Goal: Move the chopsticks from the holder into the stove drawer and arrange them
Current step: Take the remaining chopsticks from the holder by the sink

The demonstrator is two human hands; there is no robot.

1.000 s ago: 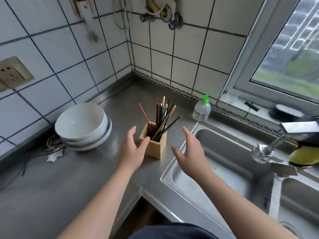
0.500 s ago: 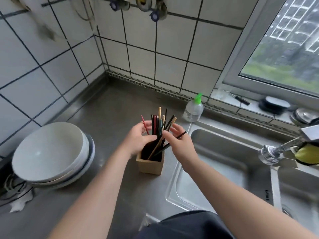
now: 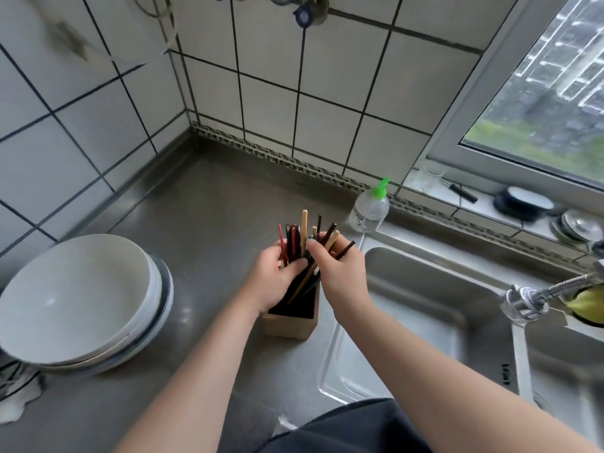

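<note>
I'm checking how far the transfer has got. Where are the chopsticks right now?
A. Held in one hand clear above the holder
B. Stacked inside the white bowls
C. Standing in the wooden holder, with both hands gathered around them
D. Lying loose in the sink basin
C: the chopsticks stand with their lower ends inside the wooden holder, while the left hand and right hand close around the bundle.

Bare counter (image 3: 209, 204) behind holder (image 3: 289, 325); stacked bowls (image 3: 78, 302) left, sink (image 3: 418, 322) right, soap bottle (image 3: 369, 209) beyond.
</note>
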